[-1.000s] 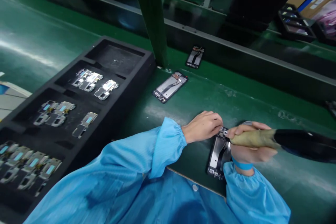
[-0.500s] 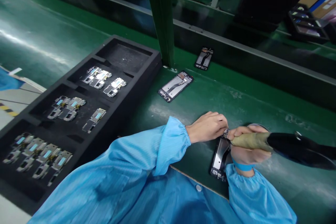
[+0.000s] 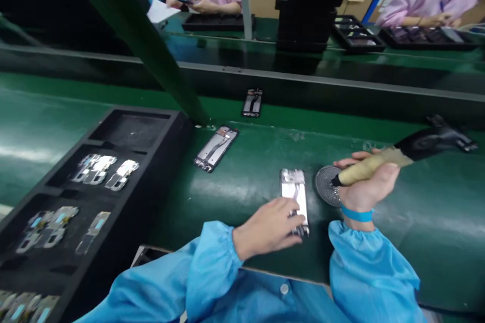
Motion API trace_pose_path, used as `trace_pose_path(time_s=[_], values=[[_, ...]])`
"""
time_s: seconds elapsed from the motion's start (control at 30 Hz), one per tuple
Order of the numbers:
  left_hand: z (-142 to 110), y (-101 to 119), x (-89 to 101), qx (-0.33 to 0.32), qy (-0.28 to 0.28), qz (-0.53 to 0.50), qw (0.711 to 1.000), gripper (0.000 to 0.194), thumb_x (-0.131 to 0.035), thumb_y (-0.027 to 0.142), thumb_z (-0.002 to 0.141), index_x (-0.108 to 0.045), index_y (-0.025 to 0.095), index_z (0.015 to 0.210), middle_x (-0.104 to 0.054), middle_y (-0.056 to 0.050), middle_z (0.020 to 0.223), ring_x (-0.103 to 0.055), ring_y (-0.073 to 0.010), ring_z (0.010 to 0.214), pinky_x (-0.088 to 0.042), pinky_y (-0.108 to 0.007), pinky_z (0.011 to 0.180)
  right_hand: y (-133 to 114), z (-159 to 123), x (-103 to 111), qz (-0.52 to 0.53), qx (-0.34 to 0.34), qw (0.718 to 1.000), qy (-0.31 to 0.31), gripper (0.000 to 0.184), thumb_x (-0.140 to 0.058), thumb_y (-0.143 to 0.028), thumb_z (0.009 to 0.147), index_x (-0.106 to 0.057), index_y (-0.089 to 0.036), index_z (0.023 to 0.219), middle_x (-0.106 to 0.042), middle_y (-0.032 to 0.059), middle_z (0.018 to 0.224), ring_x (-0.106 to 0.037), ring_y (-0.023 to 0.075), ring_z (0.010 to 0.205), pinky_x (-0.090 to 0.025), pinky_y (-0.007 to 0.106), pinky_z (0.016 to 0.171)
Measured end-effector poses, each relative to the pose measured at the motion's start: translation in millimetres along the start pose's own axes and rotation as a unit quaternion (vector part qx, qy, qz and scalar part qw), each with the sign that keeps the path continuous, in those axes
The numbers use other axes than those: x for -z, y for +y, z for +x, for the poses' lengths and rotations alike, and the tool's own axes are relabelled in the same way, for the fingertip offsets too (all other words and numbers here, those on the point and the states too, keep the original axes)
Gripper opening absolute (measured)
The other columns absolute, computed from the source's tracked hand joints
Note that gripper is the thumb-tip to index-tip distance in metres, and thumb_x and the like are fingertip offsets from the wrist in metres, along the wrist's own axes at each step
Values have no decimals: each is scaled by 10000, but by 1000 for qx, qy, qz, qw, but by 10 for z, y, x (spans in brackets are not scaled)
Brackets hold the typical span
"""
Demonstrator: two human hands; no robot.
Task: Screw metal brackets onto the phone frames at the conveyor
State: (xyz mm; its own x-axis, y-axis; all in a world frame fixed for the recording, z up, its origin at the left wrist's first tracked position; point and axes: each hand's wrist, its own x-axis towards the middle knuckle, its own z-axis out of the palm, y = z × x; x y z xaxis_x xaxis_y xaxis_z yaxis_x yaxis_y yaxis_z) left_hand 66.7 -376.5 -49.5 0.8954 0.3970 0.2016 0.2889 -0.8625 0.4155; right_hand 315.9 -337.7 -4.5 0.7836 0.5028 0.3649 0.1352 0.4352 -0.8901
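My left hand [image 3: 271, 226] reaches over the lower part of a phone screen assembly [image 3: 294, 189], its fingers spread and apart. Whether the fingertips touch it is unclear. The assembly lies on the green bench, silver back up, with a ribbon cable along it. In my right hand [image 3: 366, 189] is an electric screwdriver [image 3: 373, 165], its grip wrapped in yellowish tape and its black end pointing away to the right. The screwdriver's tip hangs over a round dish with a perforated face [image 3: 326, 186], just right of the assembly.
Two more phone screen assemblies [image 3: 216, 149] lie farther back. A black foam tray [image 3: 151, 161] of phone circuit boards stands on the left. A slanted green post [image 3: 151, 60] rises behind it. Across the bench, people in pink sleeves work near black trays [image 3: 358, 35].
My view has tilted up and turned right. My hands have come apart: the screwdriver has moved from the phone assembly to the dish, and my left hand is now over the assembly's lower end.
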Motion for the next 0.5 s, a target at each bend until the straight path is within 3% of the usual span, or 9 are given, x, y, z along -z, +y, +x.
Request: trace_pose_path(time_s=[0.1,0.23,0.33,0.5], values=[[274,-443,149,44,34,55,997,265,-738,379,1101,-751,201,1297,-678,-137,1302,-649,-309,1257,-549,-435,1064,26,36,48,18,3,1000,-6,383,-604,-641,1037,-586,-272,1138,-641,6,747,-540,189,424,-446,315,364],[849,-970,292,171,61,157,971,311,-570,326,1172,-777,253,1393,-671,-124,1138,-639,-307,1086,-531,-447,930,102,-21,51,44,34,998,-31,410,-648,-637,1053,-612,-241,1152,-662,-23,727,-546,174,407,-445,291,338],[1206,-1166,287,233,83,185,951,395,-510,267,1179,-722,253,1513,-688,-139,1180,-647,-315,1124,-535,-453,950,166,-37,56,47,53,997,-28,392,-679,-606,1060,-602,-228,1129,-675,-30,730,-563,159,416,-456,269,353],[1389,-1298,177,208,105,140,962,500,-543,248,1153,-586,184,1647,-680,-167,1513,-636,-316,1403,-528,-465,1184,205,-18,71,36,50,998,-17,414,-682,-623,1061,-597,-222,1119,-673,-33,730,-578,154,428,-471,263,362]])
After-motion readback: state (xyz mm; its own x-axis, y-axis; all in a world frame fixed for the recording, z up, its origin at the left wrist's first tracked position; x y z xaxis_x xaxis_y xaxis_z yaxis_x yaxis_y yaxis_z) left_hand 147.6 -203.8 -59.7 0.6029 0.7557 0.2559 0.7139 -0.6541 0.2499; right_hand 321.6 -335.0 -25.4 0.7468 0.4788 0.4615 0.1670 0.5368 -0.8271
